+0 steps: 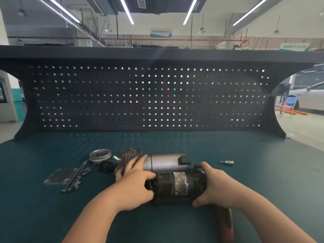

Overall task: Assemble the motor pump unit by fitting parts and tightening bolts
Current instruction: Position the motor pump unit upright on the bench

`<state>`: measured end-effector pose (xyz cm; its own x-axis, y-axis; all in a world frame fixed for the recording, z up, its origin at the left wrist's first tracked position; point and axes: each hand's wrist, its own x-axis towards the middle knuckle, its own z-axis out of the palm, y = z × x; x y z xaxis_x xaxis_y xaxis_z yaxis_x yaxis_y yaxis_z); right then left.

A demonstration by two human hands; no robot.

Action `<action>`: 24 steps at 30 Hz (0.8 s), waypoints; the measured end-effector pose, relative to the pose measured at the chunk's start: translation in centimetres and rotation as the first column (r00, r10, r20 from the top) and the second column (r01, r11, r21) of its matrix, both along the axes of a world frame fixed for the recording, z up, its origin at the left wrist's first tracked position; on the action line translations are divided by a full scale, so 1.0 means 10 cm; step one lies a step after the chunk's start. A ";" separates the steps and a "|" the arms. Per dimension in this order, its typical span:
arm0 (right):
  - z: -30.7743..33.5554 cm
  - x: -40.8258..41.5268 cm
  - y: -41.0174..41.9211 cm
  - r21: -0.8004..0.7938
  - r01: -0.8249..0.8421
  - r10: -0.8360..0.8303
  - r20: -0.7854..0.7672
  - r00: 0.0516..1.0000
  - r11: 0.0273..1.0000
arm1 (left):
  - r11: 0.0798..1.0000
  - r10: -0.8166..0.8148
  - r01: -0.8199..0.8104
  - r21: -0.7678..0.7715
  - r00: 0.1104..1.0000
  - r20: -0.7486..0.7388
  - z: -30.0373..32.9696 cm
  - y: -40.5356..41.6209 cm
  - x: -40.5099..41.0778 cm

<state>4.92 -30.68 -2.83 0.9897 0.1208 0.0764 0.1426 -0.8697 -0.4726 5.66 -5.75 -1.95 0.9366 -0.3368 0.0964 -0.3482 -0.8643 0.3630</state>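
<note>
A dark cylindrical motor body (177, 185) with a worn white label lies on its side on the green bench. My left hand (135, 183) grips its left end and my right hand (213, 185) grips its right end. Just behind it lies a grey metal housing cylinder (164, 162) with a black block on its side. To the left sit a finned metal part (130, 155), a round metal cap (100, 155), a small black piece (107, 166), a flat metal plate (59, 177) and several long bolts (77, 178).
A small metal fitting (227, 162) lies alone to the right on the bench mat (245, 172). A dark pegboard back panel (149, 97) closes the far side. A reddish-brown hose or cable (226, 225) runs off the near edge.
</note>
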 end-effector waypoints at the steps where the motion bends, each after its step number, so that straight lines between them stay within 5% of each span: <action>1: -0.01 0.00 0.00 0.022 0.011 -0.011 0.011 1.000 1.000 | 1.000 -0.009 0.010 0.024 1.000 -0.011 0.00 0.02 0.00; 11: 0.07 -0.05 0.03 0.177 0.077 -0.077 -0.006 0.997 0.981 | 0.972 0.170 -0.139 -0.189 0.972 0.160 0.09 0.14 0.02; 17: 0.10 -0.04 0.03 0.339 0.173 -0.174 -0.026 0.984 0.925 | 0.924 0.126 -0.103 -0.367 0.991 0.038 0.07 0.30 0.03; 21: 0.12 -0.09 0.10 0.514 0.176 -0.174 -0.053 0.983 0.839 | 0.931 0.091 -0.076 -0.358 0.996 0.025 0.07 0.29 0.03; 24: 0.11 -0.12 0.21 0.500 0.239 -0.235 -0.071 0.969 0.832 | 0.938 0.085 -0.084 -0.336 0.996 -0.010 0.06 0.29 0.05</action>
